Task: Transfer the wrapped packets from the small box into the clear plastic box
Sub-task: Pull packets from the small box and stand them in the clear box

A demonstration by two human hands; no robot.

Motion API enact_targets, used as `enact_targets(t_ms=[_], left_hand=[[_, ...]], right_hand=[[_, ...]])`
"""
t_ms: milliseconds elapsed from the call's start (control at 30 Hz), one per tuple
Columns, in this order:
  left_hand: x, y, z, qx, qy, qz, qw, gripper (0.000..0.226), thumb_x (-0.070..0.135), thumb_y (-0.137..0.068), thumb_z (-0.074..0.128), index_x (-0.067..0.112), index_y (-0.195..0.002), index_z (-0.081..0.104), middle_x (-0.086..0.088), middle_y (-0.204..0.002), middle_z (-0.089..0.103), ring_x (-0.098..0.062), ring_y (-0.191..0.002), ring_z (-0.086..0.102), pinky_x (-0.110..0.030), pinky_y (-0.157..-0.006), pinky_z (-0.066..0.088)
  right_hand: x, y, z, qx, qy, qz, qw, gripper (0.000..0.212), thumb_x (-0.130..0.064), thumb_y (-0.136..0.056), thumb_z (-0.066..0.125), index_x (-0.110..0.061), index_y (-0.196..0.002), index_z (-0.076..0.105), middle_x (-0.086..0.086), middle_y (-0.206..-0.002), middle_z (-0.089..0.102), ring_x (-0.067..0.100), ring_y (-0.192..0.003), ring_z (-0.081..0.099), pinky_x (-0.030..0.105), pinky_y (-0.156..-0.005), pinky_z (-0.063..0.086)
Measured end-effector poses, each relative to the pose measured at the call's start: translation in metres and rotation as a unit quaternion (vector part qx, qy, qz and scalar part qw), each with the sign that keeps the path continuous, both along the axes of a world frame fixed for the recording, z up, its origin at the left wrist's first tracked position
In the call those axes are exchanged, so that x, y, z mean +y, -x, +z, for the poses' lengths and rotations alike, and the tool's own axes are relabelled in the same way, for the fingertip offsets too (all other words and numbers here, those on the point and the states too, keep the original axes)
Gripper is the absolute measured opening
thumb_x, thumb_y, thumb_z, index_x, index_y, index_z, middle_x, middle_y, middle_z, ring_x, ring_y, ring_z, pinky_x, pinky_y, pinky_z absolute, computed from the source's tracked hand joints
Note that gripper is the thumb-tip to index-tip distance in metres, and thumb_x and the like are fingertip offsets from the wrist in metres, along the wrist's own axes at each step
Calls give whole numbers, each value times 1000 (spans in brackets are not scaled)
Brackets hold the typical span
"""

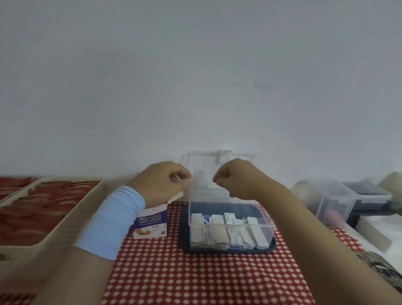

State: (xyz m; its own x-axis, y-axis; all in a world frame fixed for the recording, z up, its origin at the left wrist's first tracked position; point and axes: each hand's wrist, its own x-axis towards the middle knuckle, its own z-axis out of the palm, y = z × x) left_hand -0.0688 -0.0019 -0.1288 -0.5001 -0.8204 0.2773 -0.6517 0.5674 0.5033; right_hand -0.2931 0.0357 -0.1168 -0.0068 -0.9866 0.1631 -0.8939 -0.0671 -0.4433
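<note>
Broadly, behind everything: plain pale wall. Below it, red-and-white checked cloth, spread over the tabletop. At far left, big beige tray, lined with a red patterned fabric.

Next in size, clear plastic box: stands at the middle of the cloth on a dark blue tray, with its lid raised upright at the back. Off to the right, well apart, a lidded container with a dark top, something pink inside, too blurred to name.

Then small box, white and blue with a plaster pictured on its front: stands just beside the dark blue tray, on its left, top flap open, partly hidden under the left wrist.

Left hand, with a light blue wristband below it: hovers above the small box, at the left wall of the clear plastic box, fingers curled toward the thumb. Shows a thin pale sliver between them; cannot tell whether anything is pinched.

Right hand: hangs over the open clear plastic box, fingers curled in, thumb against forefinger. Cannot tell whether anything is held.

Smallest, wrapped packets: fill the front of the clear plastic box in a row, on end and leaning, white and blue.
</note>
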Motion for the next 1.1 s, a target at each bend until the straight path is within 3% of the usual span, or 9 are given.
enact_targets(t_ms=[100, 200, 300, 433, 533, 700, 867, 1000, 1100], left_hand=[[-21, -33, -9, 21, 11, 71, 997, 13, 32, -96, 59, 38, -105, 67, 20, -105, 64, 2, -95, 58, -16, -74, 41], [-33, -60, -23, 11, 3, 120, 993, 17, 28, -94, 61, 45, -95, 63, 22, -101, 62, -1, -95, 58, -22, -80, 42], [-40, -77, -37, 4, -6, 137, 991, 18, 26, -92, 62, 43, -98, 64, 15, -108, 62, -3, -98, 58, -26, -88, 44], [-48, -85, -46, -9, -37, 130, 991, 11, 41, -86, 65, 50, -91, 62, 20, -109, 63, 0, -99, 59, -37, -100, 49], [-51, -87, -47, 10, -48, 124, 991, 14, 35, -89, 64, 49, -92, 63, 21, -111, 65, 0, -100, 61, -37, -102, 49], [-52, -92, -49, 37, -50, 123, 990, 25, 21, -89, 60, 44, -99, 64, 16, -112, 67, -2, -99, 62, -34, -101, 50], [-51, -93, -49, 52, -45, 121, 990, 21, 23, -85, 66, 39, -99, 68, 17, -91, 66, -5, -85, 64, -33, -90, 54], [-51, -94, -50, 64, -58, 117, 989, 25, 24, -84, 67, 39, -103, 65, 17, -84, 68, -3, -80, 65, -34, -88, 55], [-50, -94, -50, 77, -70, 116, 988, 22, 28, -85, 66, 39, -104, 68, 19, -88, 70, 0, -83, 67, -34, -89, 56]], right_hand=[[2, -32, 4, -15, 37, 39, 998, 22, -16, -100, 57, -20, -111, 75, -6, -114, 71, -1, -76, 58, 20, -83, 46], [-3, -59, 0, -25, 45, 61, 997, 23, -14, -99, 57, -22, -112, 75, -7, -115, 71, 4, -92, 58, 20, -87, 45], [-14, -81, -7, -24, 42, 73, 996, 21, -15, -97, 61, -23, -108, 77, -7, -114, 71, 4, -90, 58, 20, -85, 43], [-31, -110, -18, -4, 27, 78, 997, 19, -19, -95, 65, -26, -108, 78, -8, -113, 73, 9, -97, 65, 30, -93, 52], [-42, -128, -25, 23, 16, 80, 996, 20, -25, -94, 67, -29, -111, 76, -9, -113, 73, 11, -99, 66, 33, -92, 55], [-60, -148, -36, 117, -1, 101, 988, 20, -29, -91, 69, -35, -109, 76, -12, -100, 72, 11, -90, 66, 29, -82, 56], [-72, -158, -45, 142, 10, 99, 985, 15, -36, -94, 66, -37, -106, 74, -11, -101, 73, 12, -89, 66, 34, -83, 58], [-71, -151, -47, 86, 18, 87, 992, 21, -31, -90, 70, -33, -111, 70, -10, -99, 73, 10, -94, 64, 36, -85, 57], [-67, -141, -45, 0, 43, 79, 996, 23, -22, -90, 71, -30, -111, 74, -11, -96, 72, 5, -82, 64, 27, -79, 57]])
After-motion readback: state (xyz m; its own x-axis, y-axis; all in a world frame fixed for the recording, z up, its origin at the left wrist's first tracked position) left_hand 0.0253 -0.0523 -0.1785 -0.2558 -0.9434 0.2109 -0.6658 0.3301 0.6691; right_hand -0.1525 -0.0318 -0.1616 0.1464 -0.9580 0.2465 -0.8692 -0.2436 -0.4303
